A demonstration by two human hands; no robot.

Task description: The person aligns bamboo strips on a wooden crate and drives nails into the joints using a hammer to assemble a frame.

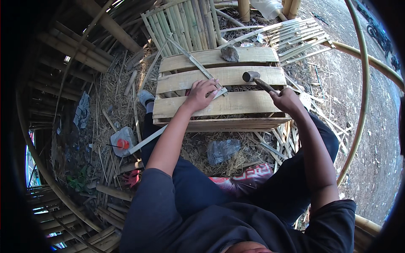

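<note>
A slatted wooden crate (236, 103) stands in front of me. Two thin bamboo strips meet at a corner on its top. One strip (192, 59) runs off toward the far left; the other strip (147, 140) passes beneath my left forearm toward the near left. My left hand (202, 95) lies over the strips beside that corner, its fingers curled on them; the fingertips are partly hidden. My right hand (285, 100) is wrapped round the handle of a hammer (252, 77), whose metal head is over the crate's middle slat, right of the corner and apart from it.
A grey stone (230, 53) rests on the crate's far slat. Bamboo slat panels (183, 25) (299, 38) lie beyond it. At left is a plastic bag with a red item (122, 143); a clear plastic bag (223, 151) lies near my legs. A bent bamboo pole (363, 92) curves along the right.
</note>
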